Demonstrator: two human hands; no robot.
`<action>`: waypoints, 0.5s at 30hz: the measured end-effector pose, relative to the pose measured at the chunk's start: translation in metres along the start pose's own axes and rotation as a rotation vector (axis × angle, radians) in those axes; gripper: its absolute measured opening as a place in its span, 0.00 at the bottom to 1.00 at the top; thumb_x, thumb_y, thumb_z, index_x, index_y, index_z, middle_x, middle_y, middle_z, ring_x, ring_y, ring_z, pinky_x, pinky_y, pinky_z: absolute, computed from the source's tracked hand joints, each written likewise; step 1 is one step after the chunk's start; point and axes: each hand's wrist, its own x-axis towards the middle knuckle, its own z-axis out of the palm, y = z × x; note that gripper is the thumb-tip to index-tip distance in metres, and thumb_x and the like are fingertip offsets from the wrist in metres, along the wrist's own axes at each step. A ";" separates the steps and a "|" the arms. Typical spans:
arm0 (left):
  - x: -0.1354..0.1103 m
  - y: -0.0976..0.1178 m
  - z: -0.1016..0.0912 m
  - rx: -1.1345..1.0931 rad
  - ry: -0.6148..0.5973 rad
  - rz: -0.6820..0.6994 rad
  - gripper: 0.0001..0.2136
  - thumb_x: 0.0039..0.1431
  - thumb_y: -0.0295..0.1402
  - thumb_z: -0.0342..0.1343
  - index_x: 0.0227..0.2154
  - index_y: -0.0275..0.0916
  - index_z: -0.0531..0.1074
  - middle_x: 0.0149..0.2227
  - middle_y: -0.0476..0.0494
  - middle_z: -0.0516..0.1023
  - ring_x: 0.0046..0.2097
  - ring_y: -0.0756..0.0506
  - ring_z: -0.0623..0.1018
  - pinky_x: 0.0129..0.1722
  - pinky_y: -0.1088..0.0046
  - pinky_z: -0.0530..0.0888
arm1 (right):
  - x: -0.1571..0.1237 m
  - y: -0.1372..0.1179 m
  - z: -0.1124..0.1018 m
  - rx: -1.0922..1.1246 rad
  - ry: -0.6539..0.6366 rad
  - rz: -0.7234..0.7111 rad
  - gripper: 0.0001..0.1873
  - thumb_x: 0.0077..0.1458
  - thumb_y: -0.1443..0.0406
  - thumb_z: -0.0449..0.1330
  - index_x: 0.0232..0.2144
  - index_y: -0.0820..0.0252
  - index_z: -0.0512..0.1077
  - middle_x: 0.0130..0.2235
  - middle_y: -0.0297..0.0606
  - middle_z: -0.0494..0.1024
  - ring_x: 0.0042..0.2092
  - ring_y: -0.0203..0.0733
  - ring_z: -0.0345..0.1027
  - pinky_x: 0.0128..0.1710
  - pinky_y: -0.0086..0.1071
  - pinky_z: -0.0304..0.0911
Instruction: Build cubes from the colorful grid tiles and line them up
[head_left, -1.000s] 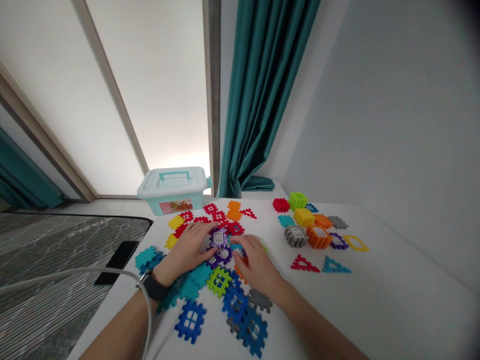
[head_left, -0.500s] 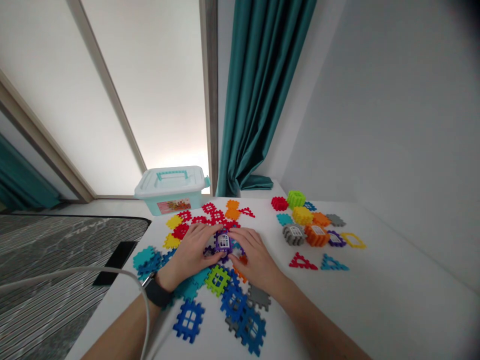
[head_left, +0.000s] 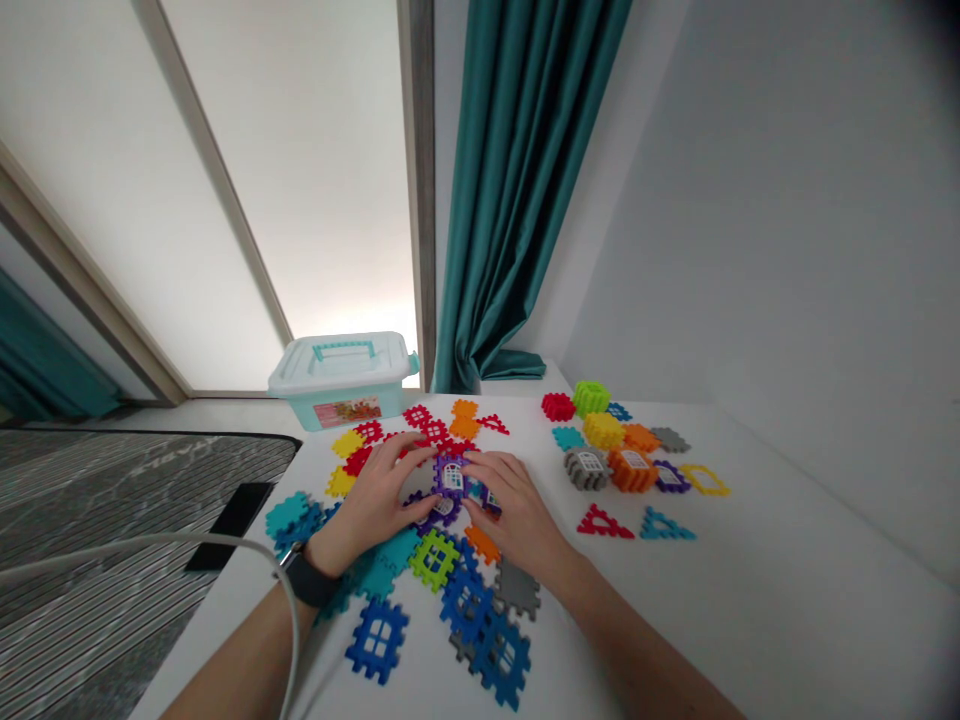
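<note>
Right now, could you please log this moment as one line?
left hand: holds purple tile; right hand: same tile; table: loose tiles; box: shut

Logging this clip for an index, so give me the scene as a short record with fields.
left hand: on purple tile, watch on wrist
right hand: on the same tile, from the other side
purple tile: upright, between both hands' fingertips
around hands: flat tiles, mixed colours, on white table
far right: cubes, already assembled
behind: lidded box, teal curtain
</note>
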 end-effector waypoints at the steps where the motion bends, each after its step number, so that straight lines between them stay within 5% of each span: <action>1: 0.000 0.000 -0.001 -0.002 0.001 -0.002 0.21 0.59 0.36 0.62 0.55 0.44 0.70 0.57 0.36 0.70 0.58 0.36 0.71 0.58 0.53 0.72 | 0.000 0.000 0.000 0.003 0.002 -0.001 0.19 0.60 0.69 0.60 0.53 0.53 0.71 0.55 0.45 0.76 0.58 0.50 0.68 0.57 0.52 0.67; 9: 0.000 0.000 0.000 0.011 0.037 0.039 0.15 0.61 0.36 0.61 0.50 0.42 0.73 0.56 0.35 0.70 0.56 0.37 0.73 0.55 0.54 0.73 | 0.000 0.001 -0.002 0.012 0.004 -0.017 0.17 0.61 0.69 0.58 0.53 0.54 0.70 0.56 0.46 0.75 0.57 0.50 0.68 0.58 0.52 0.66; 15: 0.000 0.006 0.000 0.017 0.066 0.015 0.14 0.59 0.35 0.62 0.48 0.42 0.74 0.63 0.35 0.64 0.63 0.34 0.66 0.63 0.49 0.66 | 0.000 0.003 -0.002 -0.010 -0.022 -0.027 0.20 0.61 0.71 0.56 0.55 0.53 0.69 0.57 0.44 0.74 0.57 0.49 0.67 0.57 0.50 0.67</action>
